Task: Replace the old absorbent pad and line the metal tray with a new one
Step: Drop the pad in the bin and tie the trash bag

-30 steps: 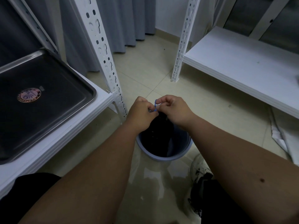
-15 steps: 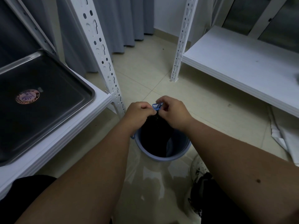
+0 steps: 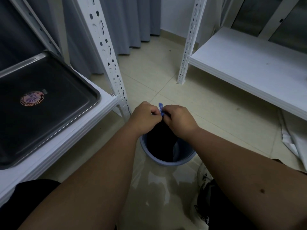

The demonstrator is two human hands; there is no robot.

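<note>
Both hands have been drifting slightly toward the shelf since a second ago. The left hand (image 3: 144, 117) and right hand (image 3: 178, 119) are pinching a blue tie (image 3: 161, 108) on a black bag (image 3: 160, 141) in the bin (image 3: 166, 161). The metal tray (image 3: 93, 90) is lying bare on the shelf (image 3: 106, 103), its round sticker (image 3: 31, 98) unreadable. Open floor (image 3: 166, 80) is lying ahead.

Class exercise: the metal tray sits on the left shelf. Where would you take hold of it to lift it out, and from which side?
Grip the metal tray by its raised rolled rim at the near right corner, coming from the open shelf front. That edge faces the aisle, and the lip probably gives the fingers purchase. Both hands, left and right, are busy with the blue tie.
</note>
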